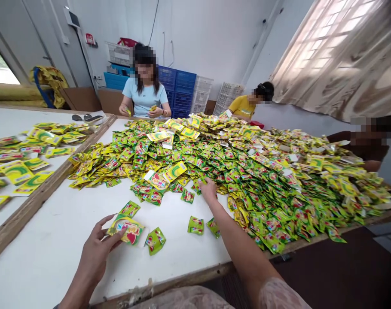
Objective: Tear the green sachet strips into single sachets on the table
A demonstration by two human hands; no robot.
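Note:
My left hand (100, 240), low on the left over the white table, grips a small yellow box (129, 231) between thumb and fingers. The box has a white flap standing out at its right end. Just beyond it lies a green sachet (130, 209), and another green sachet (156, 241) is to its right. At the near edge of the heap of sachets (198, 156), my right hand (209, 190) has its fingers closed at a green sachet (202, 181), partly covered by the fingertips. Loose sachets (195, 225) are scattered between my hands.
Flattened-looking yellow boxes (311, 154) cover the heap's far and right side. A wooden strip (50, 189) divides the table, with yellow boxes (18, 171) beyond it. Co-workers sit opposite (145, 96), at the far right (243, 106) and right edge (372, 146). Crates (182, 88) stand behind.

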